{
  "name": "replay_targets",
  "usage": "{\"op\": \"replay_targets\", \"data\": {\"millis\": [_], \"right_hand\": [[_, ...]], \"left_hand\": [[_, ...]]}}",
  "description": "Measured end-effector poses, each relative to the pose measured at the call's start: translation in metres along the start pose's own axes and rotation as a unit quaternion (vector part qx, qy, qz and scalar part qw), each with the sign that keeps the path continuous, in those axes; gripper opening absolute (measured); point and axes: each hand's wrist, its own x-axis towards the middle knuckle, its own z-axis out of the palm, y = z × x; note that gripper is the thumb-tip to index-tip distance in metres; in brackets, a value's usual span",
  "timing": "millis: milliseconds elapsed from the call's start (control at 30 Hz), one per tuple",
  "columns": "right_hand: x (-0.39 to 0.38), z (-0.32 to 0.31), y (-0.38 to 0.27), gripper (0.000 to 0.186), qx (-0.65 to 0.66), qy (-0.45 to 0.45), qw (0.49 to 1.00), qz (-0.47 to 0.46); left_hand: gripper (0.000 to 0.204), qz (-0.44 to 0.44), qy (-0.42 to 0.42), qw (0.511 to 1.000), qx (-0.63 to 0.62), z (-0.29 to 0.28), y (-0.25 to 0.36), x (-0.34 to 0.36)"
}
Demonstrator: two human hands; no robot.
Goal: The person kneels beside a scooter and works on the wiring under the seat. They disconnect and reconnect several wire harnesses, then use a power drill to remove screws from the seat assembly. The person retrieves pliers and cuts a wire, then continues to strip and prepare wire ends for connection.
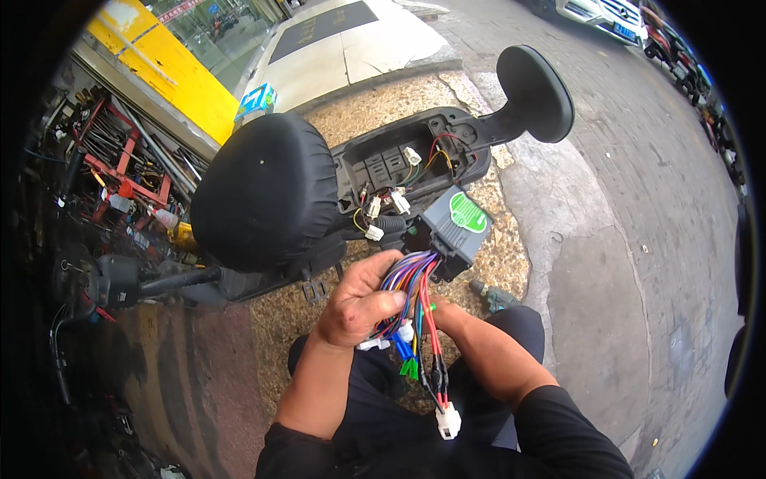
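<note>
My left hand grips a bundle of coloured wires running out of a grey-black controller box with a green label, held tilted beside the scooter's open compartment. Red wires end in a white plug; blue and green connectors dangle among them. My right hand is behind the wires, its fingers hidden. Above, several loose white connectors lie at the black compartment.
A padded black seat and backrest flank the compartment; handlebar at left. A tool rack, yellow panel and blue box stand beyond. A white car and parked scooters line the paved road.
</note>
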Motion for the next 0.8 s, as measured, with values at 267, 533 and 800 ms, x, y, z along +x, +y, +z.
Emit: {"op": "replay_targets", "data": {"millis": [267, 533, 800], "right_hand": [[-0.008, -0.004, -0.01, 0.028, 0.001, 0.014, 1.0, 0.017], [-0.055, -0.055, -0.007, 0.03, 0.034, 0.01, 0.997, 0.067], [-0.09, -0.107, 0.019, 0.033, 0.154, 0.07, 0.984, 0.061]], "left_hand": [[0.037, 0.079, -0.013, 0.997, -0.006, 0.012, -0.007, 0.048], [0.02, 0.01, 0.022, 1.0, -0.014, -0.012, -0.035, 0.011], [0.015, -0.107, 0.143, 0.983, 0.048, -0.073, -0.072, -0.04]]}}
